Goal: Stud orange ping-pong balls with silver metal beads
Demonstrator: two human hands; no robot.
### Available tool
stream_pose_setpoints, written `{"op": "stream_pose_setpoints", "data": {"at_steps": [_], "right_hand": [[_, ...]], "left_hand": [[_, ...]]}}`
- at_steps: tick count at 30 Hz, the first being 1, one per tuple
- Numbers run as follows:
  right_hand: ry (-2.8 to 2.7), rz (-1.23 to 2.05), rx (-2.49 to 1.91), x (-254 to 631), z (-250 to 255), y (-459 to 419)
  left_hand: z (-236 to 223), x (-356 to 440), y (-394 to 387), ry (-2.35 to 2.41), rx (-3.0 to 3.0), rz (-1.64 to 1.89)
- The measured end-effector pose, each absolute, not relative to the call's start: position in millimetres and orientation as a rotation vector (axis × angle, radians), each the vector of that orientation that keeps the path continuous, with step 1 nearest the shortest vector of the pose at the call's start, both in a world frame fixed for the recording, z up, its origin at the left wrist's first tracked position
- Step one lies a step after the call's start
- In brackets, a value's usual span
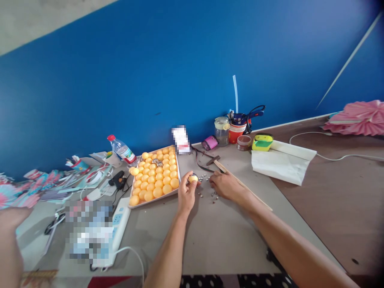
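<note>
My left hand (186, 194) is closed around an orange table tennis ball (193, 180), whose upper side carries dark, silvery pieces. To its right, my right hand (225, 186) rests low over the table with its fingers bent together; what they pinch, if anything, is too small to make out. Small silvery beads (215, 196) lie scattered between and below both hands. A tray (156, 203) of orange table tennis balls (159, 176) stands left of my left hand, with a few silver-studded balls (156, 161) near its back. Behind my right hand lies a hammer (213, 160).
A thin wooden stick (255, 193) passes beneath my right forearm. Along the blue wall stand a water bottle (124, 152), a lidded jar (222, 131) and a red cup (237, 133) of tools. A power strip (118, 224) lies left; another person's arm (10, 236) reaches in there.
</note>
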State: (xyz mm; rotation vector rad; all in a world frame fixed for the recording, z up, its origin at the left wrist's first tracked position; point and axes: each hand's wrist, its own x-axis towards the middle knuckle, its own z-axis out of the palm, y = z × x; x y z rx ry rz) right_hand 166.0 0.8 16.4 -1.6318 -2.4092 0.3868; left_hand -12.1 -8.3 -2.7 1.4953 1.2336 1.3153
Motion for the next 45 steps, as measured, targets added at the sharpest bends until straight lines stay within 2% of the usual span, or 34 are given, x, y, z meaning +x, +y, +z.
{"op": "stream_pose_setpoints", "data": {"at_steps": [25,33,35,40,45], "right_hand": [[-2.367,0.419,-1.660,163,5,0],[-2.179,0.412,-1.587,158,7,1],[-2.008,0.507,-1.518,156,8,2],[-1.527,1.080,-1.358,149,8,3],[-1.300,1.326,-1.152,144,11,2]], "left_hand": [[-7,-12,-8,1.211,1.373,1.295],[-4,-10,-9,1.257,1.402,1.292],[-4,-10,-9,1.244,1.381,1.291],[-1,-9,-10,1.177,1.327,1.245],[9,-7,-12,1.189,1.294,1.215]]}}
